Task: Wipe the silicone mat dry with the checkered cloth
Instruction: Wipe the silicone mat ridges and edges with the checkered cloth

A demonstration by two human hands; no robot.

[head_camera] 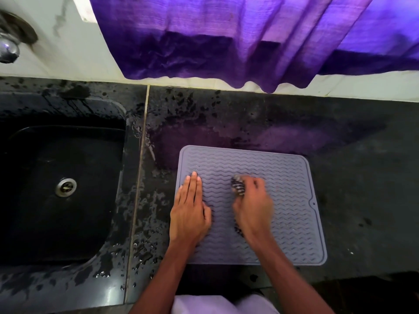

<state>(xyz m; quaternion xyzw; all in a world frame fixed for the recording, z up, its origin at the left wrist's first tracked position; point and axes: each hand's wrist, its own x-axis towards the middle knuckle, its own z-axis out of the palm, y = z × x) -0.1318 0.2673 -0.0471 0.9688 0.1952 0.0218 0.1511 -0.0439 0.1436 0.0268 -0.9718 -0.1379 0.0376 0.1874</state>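
Note:
A grey silicone mat (292,214) with wavy ridges lies flat on the dark counter, right of the sink. My left hand (189,209) rests flat on the mat's left part, fingers straight and together. My right hand (252,205) grips the bunched checkered cloth (238,186) near the mat's middle. Only a small dark-and-white piece of cloth shows above the fingers, with another bit below the palm. The right hand is slightly blurred.
A black sink (63,189) with a metal drain sits at the left, a tap (9,48) above it. Water drops cover the counter (145,200) between sink and mat. A purple curtain (249,41) hangs over the back wall. The counter right of the mat looks dry.

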